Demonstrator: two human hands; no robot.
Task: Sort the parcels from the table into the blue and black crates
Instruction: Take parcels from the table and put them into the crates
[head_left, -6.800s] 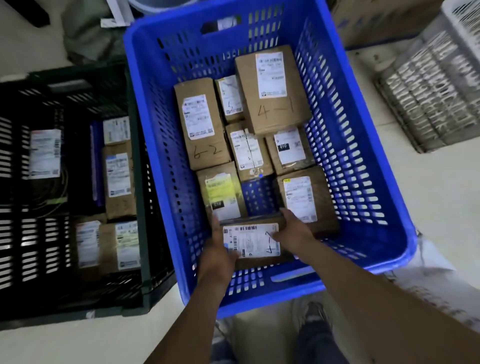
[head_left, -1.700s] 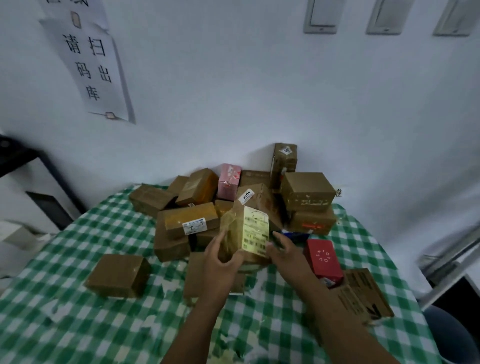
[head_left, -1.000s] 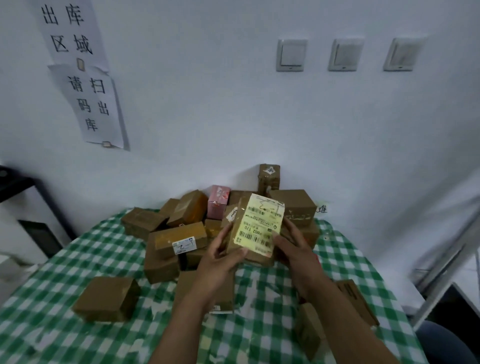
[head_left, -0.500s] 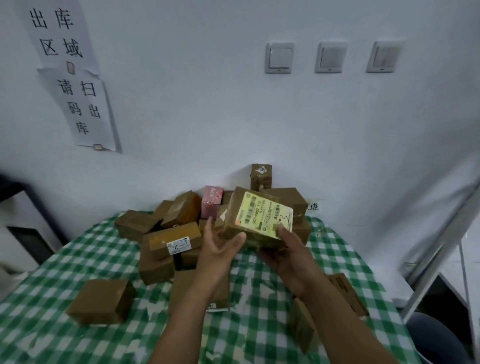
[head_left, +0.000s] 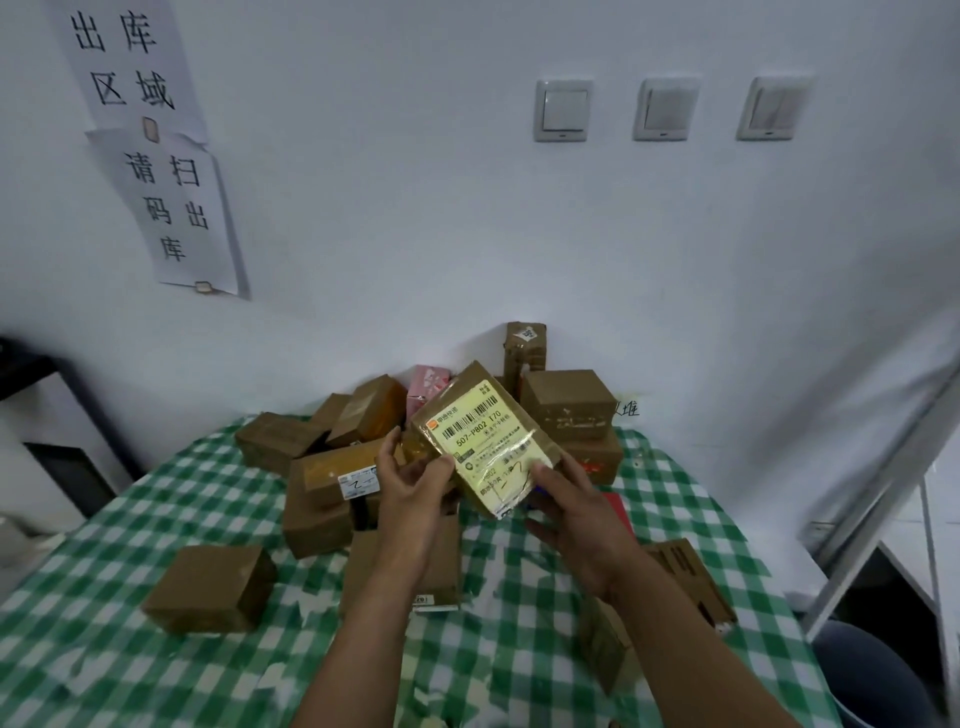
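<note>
I hold a brown parcel with a yellow label (head_left: 485, 449) up above the table, its label turned toward me and tilted. My left hand (head_left: 415, 483) grips its left edge, thumb on the front. My right hand (head_left: 563, 501) grips its lower right corner, thumb on the label. Behind it a pile of brown parcels (head_left: 566, 402) lies against the wall on the green checked table (head_left: 156, 670). Neither crate is in view.
A lone brown box (head_left: 210, 587) sits at the front left of the table, and flat boxes (head_left: 685, 577) lie at the right edge. A pink box (head_left: 428, 384) sits in the pile. A metal frame (head_left: 883, 499) and a grey bin (head_left: 872, 675) stand to the right.
Since the blue crate, I turned to the table and lifted the yellow-label parcel from the pile. In the last second both hands rotated it so the label faces me at a slant.
</note>
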